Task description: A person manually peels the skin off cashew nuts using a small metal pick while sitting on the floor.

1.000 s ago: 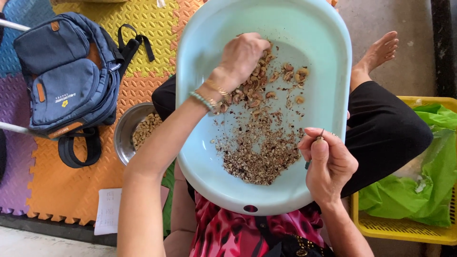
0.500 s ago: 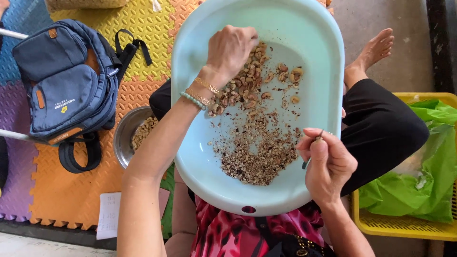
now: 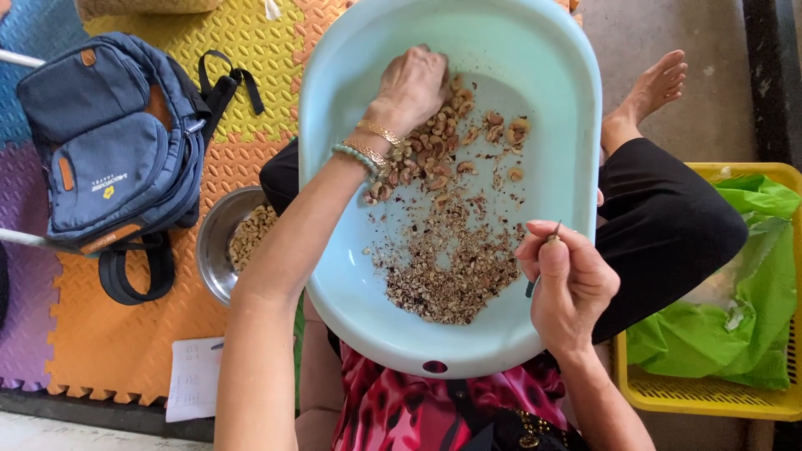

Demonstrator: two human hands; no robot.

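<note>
Left hand [image 3: 411,83] digs, fingers curled, into the cashew nuts [image 3: 439,146] in the pale basin [image 3: 334,125]; husk scraps [image 3: 455,267] lie below those fingers. Right hand [image 3: 568,284] pinches 1 thin pick [image 3: 541,263] just beside the rim.

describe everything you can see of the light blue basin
The light blue basin is a wide oval plastic tub with a smooth rolled rim and a small hole near its closest edge. It rests on the seated person's lap. Inside lie whole nuts and a heap of brown skins. The left hand reaches into the nuts.
</note>
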